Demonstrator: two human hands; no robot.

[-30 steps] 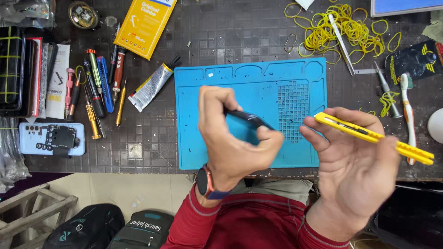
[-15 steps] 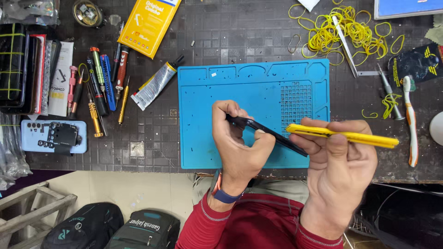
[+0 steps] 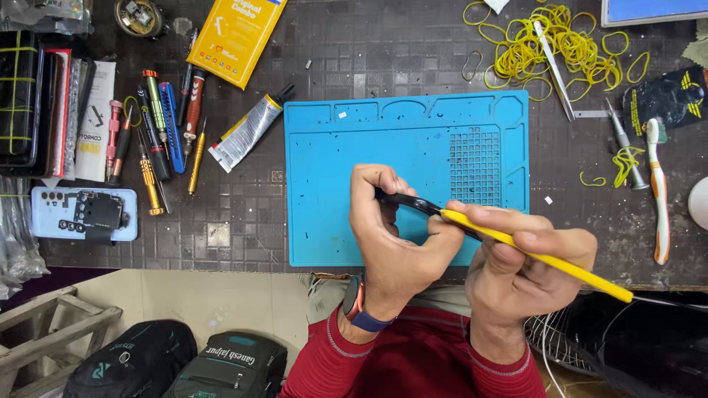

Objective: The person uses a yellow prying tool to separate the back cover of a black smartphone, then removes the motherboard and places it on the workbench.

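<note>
Starting at the far left of the dark tiled counter (image 3: 369,51), a stack of flat devices bound with yellow bands (image 3: 18,96) stands beside a light blue phone back cover (image 3: 82,214) lying face down. Just right of these lies a row of screwdrivers (image 3: 158,125) with red, green, blue and yellow handles, then a yellow box (image 3: 236,33) near the far edge and a silver glue tube (image 3: 247,133) lying at a slant. A blue work mat (image 3: 346,191) fills the middle of the counter.

Over the mat's near edge the left hand (image 3: 391,243), with a watch on the wrist, is clenched around a thin dark phone (image 3: 413,203), holding it edge-up between thumb and fingers. Touching that phone's edge is the tip of a yellow pry tool (image 3: 538,256), which the right hand (image 3: 523,273) grasps along its shaft, the handle end sticking out to the right past the counter's edge. Both hands are raised above the mat, close together.

Further right, a heap of yellow rubber bands (image 3: 546,44) lies at the far side with metal tweezers (image 3: 553,70) across it. A black pouch (image 3: 667,99) and a white and orange toothbrush (image 3: 658,191) lie near the right edge.
</note>
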